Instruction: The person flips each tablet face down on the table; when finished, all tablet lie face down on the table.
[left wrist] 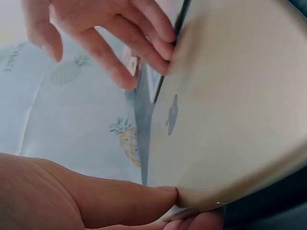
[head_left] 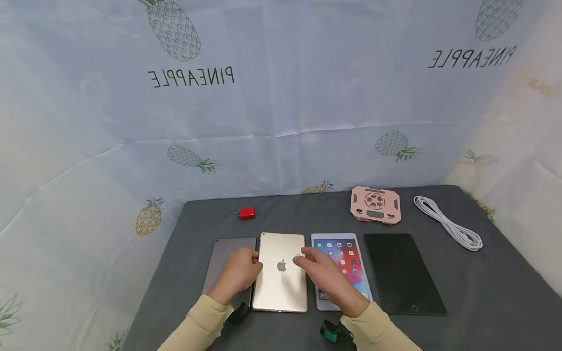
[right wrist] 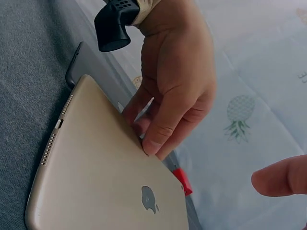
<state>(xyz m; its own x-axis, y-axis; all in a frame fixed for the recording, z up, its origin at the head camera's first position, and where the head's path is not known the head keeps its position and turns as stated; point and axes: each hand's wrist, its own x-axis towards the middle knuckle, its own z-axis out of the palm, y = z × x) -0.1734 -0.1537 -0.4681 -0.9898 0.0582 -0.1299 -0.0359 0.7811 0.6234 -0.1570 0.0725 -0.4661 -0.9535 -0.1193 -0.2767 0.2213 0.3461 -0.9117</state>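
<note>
A gold tablet lies back side up, its apple logo showing. My left hand pinches its left edge, with the thumb on the back and fingertips under the rim, as the left wrist view shows. My right hand hovers by the right edge, fingers extended and loosely spread; whether they touch the tablet I cannot tell. In the right wrist view only the right thumb shows, apart from the tablet. A grey tablet lies left of the gold one. Partly beneath my right hand is a white tablet with its screen lit.
A dark tablet with a blank screen lies further right. Behind are a red charger plug, a pink stand with a fan-like centre and a coiled white cable. A pineapple-print curtain borders the grey tabletop.
</note>
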